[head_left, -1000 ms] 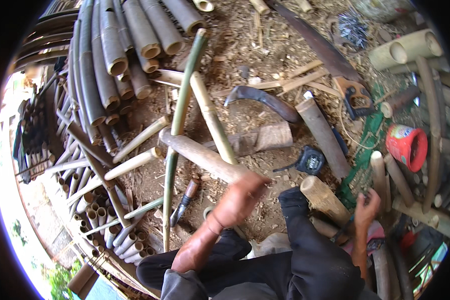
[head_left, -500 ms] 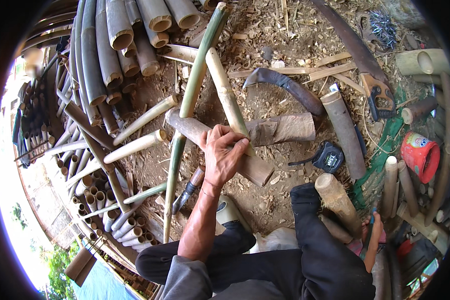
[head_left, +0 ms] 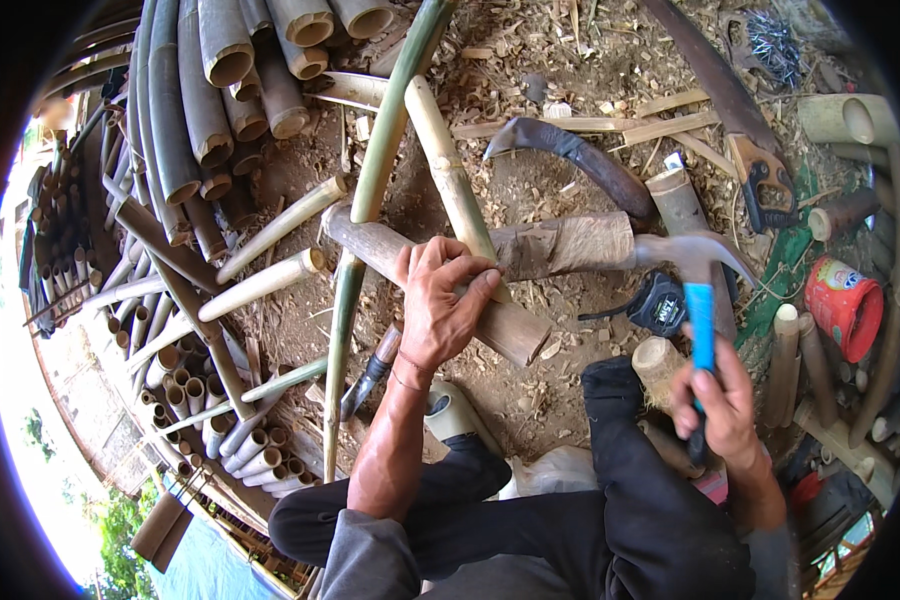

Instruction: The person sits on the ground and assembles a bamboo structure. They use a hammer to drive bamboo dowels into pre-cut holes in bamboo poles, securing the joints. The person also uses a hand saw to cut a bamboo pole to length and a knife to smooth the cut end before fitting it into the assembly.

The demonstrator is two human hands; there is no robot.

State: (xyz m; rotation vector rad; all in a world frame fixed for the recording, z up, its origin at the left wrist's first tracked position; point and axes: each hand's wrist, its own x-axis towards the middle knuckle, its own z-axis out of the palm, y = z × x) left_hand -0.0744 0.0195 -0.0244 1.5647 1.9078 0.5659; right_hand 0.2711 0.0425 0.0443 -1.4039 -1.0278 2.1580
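Note:
My left hand (head_left: 444, 305) rests over a short brown wooden piece (head_left: 515, 333), where the lower end of a pale bamboo pole (head_left: 448, 175) meets it. Thumb and forefinger are pinched together there; whatever sits between them is too small to make out. In my right hand (head_left: 725, 405) is a hammer (head_left: 703, 325) with a blue and black handle, its blurred metal head raised to the right of the work. A long green bamboo pole (head_left: 382, 165) crosses the brown piece near its left end. Beneath lies a thicker log (head_left: 570, 246).
A curved blade tool (head_left: 570, 150), a handsaw (head_left: 760, 180) and a tape measure (head_left: 658, 303) lie beyond. Another knife (head_left: 372, 372) is beside my left forearm. Stacked bamboo poles (head_left: 205, 100) fill the left. A red container (head_left: 843, 310) stands at right. Wood chips litter the ground.
My right hand has come up from the lower right with the hammer, its head now beside the thicker log. The left hand keeps its pinch in nearly the same place.

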